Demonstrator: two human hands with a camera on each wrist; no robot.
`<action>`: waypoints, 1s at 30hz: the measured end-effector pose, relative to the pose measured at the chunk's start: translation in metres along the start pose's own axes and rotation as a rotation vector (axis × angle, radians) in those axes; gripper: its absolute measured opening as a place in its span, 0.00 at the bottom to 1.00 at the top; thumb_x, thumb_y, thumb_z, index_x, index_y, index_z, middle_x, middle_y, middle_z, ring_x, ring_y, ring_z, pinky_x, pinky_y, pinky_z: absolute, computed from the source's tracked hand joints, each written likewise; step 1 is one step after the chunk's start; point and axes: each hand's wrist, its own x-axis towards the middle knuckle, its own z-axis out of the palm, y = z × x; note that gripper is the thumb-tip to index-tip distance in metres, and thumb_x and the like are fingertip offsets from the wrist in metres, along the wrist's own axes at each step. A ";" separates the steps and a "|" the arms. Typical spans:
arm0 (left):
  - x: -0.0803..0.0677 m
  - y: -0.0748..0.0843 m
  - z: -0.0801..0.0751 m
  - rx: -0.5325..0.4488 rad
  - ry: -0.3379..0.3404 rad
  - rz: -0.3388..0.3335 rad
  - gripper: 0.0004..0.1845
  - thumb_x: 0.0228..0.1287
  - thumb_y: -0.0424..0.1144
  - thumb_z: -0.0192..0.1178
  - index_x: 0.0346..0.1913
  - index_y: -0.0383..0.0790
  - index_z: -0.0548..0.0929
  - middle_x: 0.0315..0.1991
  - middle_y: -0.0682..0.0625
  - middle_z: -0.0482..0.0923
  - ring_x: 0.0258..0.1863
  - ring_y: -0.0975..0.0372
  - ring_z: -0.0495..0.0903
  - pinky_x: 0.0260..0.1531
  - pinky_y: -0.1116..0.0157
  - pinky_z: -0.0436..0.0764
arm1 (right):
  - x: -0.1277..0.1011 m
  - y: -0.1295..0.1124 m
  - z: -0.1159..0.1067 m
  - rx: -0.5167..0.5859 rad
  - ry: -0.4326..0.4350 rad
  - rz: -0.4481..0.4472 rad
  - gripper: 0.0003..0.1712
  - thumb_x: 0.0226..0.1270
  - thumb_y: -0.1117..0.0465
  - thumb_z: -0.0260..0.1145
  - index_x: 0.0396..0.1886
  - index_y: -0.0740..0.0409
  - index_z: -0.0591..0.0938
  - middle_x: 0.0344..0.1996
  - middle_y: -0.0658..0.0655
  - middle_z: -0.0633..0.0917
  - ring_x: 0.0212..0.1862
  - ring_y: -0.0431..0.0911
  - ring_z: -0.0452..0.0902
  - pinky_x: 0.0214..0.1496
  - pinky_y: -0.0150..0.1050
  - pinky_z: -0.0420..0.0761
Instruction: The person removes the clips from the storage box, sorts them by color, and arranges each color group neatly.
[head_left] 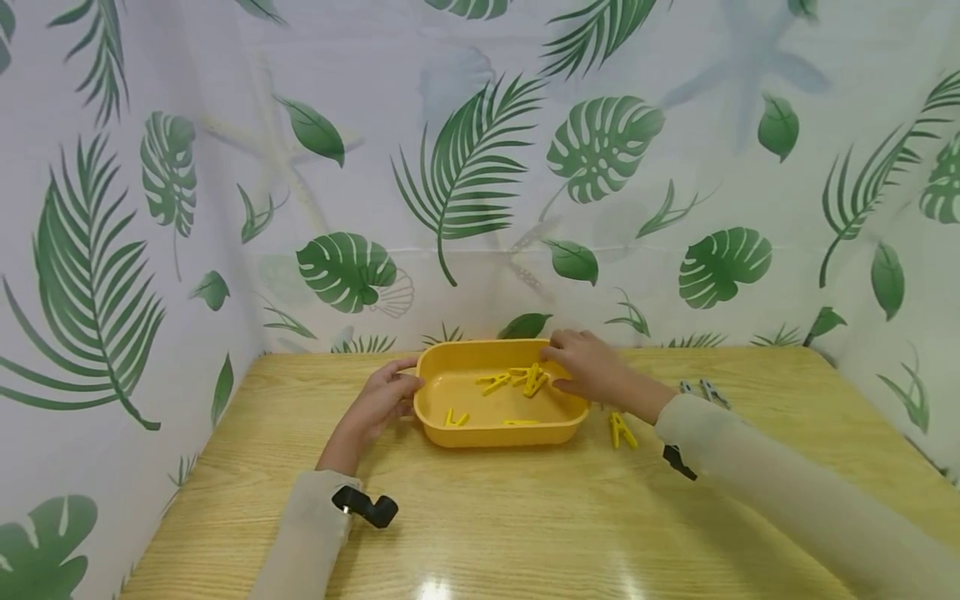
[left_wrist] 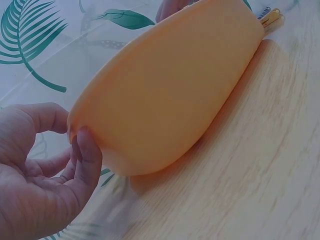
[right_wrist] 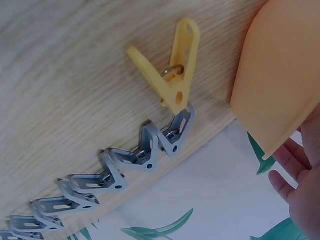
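Observation:
A yellow plastic basin (head_left: 495,437) stands on the table with several yellow clips (head_left: 535,381) lying inside. My left hand (head_left: 378,400) pinches the basin's left end; in the left wrist view, thumb and fingers (left_wrist: 87,155) close on its rim. Over the right back corner of the basin reaches my right hand (head_left: 588,362), with thumb and fingers apart near the clips. The right wrist view shows its fingers (right_wrist: 282,185) partly hidden behind the rim. One more yellow clip (right_wrist: 187,65) lies on the table, right of the basin.
Beyond the right forearm, several grey clips (right_wrist: 142,155) lie in a row, partly hidden in the head view. The wooden table (head_left: 480,517) meets a white leaf-printed curtain (head_left: 480,292) behind the basin and at both sides.

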 end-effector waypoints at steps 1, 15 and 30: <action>0.000 0.000 0.000 -0.002 0.000 -0.002 0.28 0.72 0.33 0.56 0.73 0.36 0.67 0.51 0.41 0.75 0.39 0.59 0.80 0.36 0.68 0.84 | 0.002 0.001 0.002 -0.006 -0.010 -0.010 0.22 0.56 0.60 0.80 0.50 0.57 0.84 0.42 0.58 0.80 0.43 0.52 0.74 0.51 0.50 0.78; 0.001 -0.001 -0.001 -0.004 -0.003 0.001 0.28 0.72 0.33 0.56 0.73 0.37 0.68 0.52 0.40 0.76 0.38 0.60 0.80 0.36 0.68 0.84 | 0.023 0.005 0.010 -0.103 -0.076 -0.080 0.22 0.55 0.56 0.81 0.48 0.55 0.85 0.42 0.58 0.81 0.44 0.51 0.74 0.50 0.49 0.76; 0.003 0.000 -0.002 -0.022 -0.004 -0.005 0.28 0.72 0.32 0.56 0.73 0.36 0.68 0.51 0.40 0.76 0.37 0.60 0.81 0.34 0.67 0.85 | 0.030 0.005 0.023 -0.156 -0.080 -0.086 0.19 0.55 0.56 0.81 0.46 0.53 0.87 0.39 0.56 0.82 0.43 0.52 0.73 0.46 0.46 0.72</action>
